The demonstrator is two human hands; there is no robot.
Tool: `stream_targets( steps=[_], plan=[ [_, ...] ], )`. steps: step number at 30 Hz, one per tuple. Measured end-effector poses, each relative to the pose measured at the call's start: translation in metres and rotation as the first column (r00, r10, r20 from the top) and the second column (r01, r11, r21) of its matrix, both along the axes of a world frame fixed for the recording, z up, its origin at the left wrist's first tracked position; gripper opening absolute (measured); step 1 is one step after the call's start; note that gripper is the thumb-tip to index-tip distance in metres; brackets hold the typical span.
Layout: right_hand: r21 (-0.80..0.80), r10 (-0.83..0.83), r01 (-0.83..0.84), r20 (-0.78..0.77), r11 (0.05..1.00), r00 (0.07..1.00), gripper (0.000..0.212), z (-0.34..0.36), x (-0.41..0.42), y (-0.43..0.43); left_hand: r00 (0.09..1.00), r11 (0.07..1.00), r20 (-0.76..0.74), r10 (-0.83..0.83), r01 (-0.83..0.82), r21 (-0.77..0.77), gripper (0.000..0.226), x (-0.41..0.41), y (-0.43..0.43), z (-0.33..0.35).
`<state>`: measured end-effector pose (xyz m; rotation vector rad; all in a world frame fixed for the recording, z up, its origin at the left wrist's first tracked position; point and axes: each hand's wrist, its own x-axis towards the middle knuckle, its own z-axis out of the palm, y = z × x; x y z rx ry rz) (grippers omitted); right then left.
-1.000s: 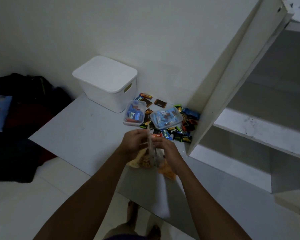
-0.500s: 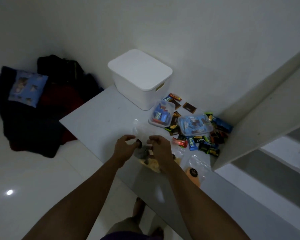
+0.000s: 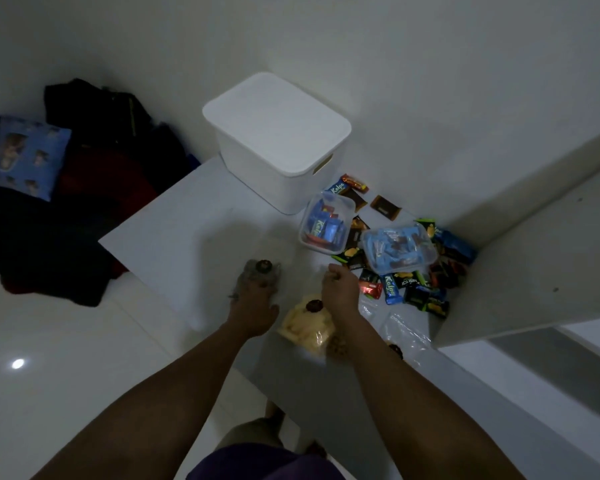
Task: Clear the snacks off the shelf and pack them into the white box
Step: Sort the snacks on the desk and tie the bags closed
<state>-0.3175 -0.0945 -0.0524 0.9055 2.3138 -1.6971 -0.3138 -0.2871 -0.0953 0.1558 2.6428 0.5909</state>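
Note:
The white box (image 3: pixel 278 143) stands at the back of the grey shelf (image 3: pixel 187 233) with its lid on. My left hand (image 3: pixel 253 303) grips a small clear bag of dark snacks (image 3: pixel 262 268) that rests on the shelf. My right hand (image 3: pixel 340 292) has its fingers curled, just right of a yellow snack bag (image 3: pixel 307 329) lying near the front edge. Another clear bag (image 3: pixel 404 332) lies right of my right wrist. Two clear tubs of wrapped snacks (image 3: pixel 328 223) (image 3: pixel 397 247) sit among several loose wrapped snacks (image 3: pixel 413 289).
A white upright panel (image 3: pixel 534 258) closes the shelf on the right. The wall runs behind the box. Dark clothes and a blue pillow (image 3: pixel 25 157) lie on the floor to the left. The shelf's front edge is just below my wrists.
My hands have separated. The left one has carried the dark snack bag leftward onto the shelf, while the yellow bag now lies flat by my right hand. The view has shifted slightly.

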Motion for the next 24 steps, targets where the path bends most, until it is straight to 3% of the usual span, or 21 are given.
stream_targets(
  steps=[2,4,7,11,14,16,18,20,22,24],
  plan=[
    [0.221,-0.051,0.051,-0.006,0.974,0.999,0.023,-0.008,-0.001,0.022,0.996,0.998,-0.068,0.058,-0.059,-0.02,0.053,0.006,0.016,0.012],
    [0.308,-0.17,0.144,0.06,0.941,0.984,0.026,-0.022,0.001,0.041,0.994,0.997,-0.087,0.065,-0.06,0.054,0.045,0.011,0.035,0.018],
    [0.169,-0.203,0.175,0.171,0.97,0.964,0.034,-0.034,0.006,0.055,0.999,0.989,0.044,-0.012,0.005,0.148,0.046,0.018,0.058,0.017],
    [0.099,-0.177,0.173,0.041,0.98,0.983,0.03,-0.022,0.019,0.056,0.994,0.987,0.1,-0.042,0.026,0.158,0.044,0.03,0.07,0.009],
    [-0.008,-0.169,0.169,0.008,0.986,0.986,0.021,-0.014,0.025,0.054,0.993,0.976,0.109,0.046,-0.068,0.207,0.04,0.039,0.074,0.012],
    [-0.152,-0.157,0.16,0.03,0.975,0.987,0.021,0.006,0.031,0.05,0.977,0.94,0.092,0.195,-0.213,0.266,0.033,0.041,0.081,0.025],
    [-0.295,-0.116,0.11,-0.001,0.949,0.993,0.021,0.03,0.038,0.046,0.918,0.824,0.078,0.39,-0.385,0.415,0.014,0.04,0.09,0.047],
    [-0.329,-0.026,-0.004,-0.088,0.944,0.996,0.023,0.054,0.046,0.04,0.797,0.549,0.239,0.554,-0.566,0.614,0.02,0.037,0.098,0.076],
    [-0.273,0.063,-0.11,-0.175,0.956,0.983,0.022,0.069,0.057,0.034,0.677,0.275,0.462,0.573,-0.69,0.67,0.03,0.034,0.1,0.097],
    [-0.142,0.173,-0.214,-0.254,0.966,0.952,0.021,0.073,0.07,0.03,0.653,0.159,0.553,0.518,-0.708,0.688,0.04,0.036,0.099,0.107]
  ],
)
